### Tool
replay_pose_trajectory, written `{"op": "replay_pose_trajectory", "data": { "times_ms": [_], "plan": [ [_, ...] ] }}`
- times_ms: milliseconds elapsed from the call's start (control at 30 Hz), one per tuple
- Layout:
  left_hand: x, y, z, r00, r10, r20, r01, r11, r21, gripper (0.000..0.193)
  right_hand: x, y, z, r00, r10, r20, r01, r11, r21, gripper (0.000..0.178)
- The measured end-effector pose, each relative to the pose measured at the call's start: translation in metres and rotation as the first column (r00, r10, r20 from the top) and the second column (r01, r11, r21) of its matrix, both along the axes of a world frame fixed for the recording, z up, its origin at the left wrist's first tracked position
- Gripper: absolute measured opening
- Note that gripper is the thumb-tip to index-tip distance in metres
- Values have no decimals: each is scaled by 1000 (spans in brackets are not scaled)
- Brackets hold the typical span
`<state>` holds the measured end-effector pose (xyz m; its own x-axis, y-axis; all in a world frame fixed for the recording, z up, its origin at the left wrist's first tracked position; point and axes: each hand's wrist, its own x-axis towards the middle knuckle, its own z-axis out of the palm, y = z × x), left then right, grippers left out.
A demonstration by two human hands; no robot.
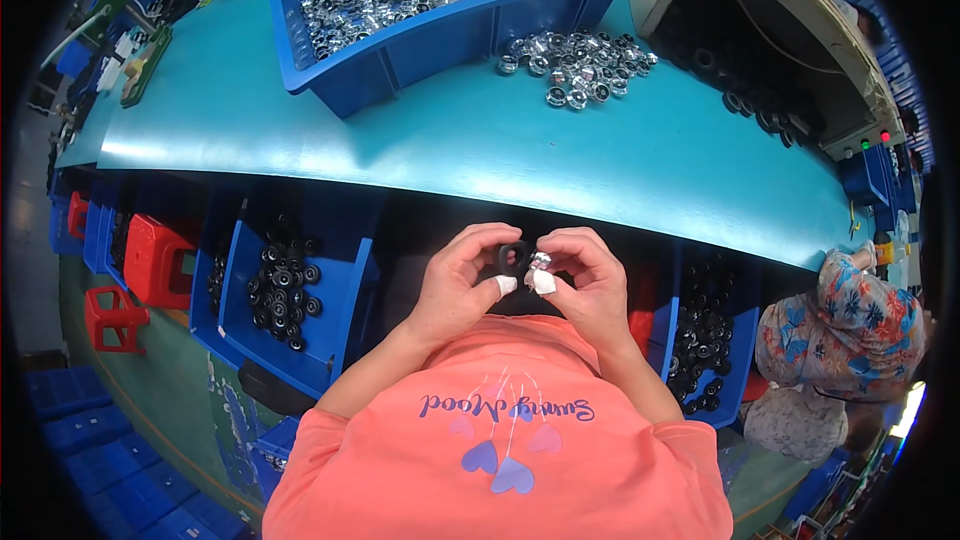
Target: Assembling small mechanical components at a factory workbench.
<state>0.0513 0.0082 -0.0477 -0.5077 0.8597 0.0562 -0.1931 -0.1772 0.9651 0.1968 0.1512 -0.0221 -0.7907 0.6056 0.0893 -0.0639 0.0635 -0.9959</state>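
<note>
The left hand [455,285] and right hand [592,285] are facing each other, fingers clamping on a black ring [503,260] at left, a silver part [540,261] at right.

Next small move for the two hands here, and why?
Probably ease the right hand inward to line the silvery part up with the opening of the black ring. The left hand pinches the ring and the right hand pinches the part just beside it; whether the two touch, I can't tell.
</note>
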Motion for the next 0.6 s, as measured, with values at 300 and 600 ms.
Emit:
{"op": "replay_pose_trajectory", "data": {
  "times_ms": [300,600],
  "plan": [
    [2,-2,11,931,-46,362,65,997,-41,53,1,2,-4,994,27,102,-25,999,-22,33],
    [3,2,-2,862,-70,502,122,990,-71,58,0,5,6,992,14,125,-32,988,149,34]
  ]
}}
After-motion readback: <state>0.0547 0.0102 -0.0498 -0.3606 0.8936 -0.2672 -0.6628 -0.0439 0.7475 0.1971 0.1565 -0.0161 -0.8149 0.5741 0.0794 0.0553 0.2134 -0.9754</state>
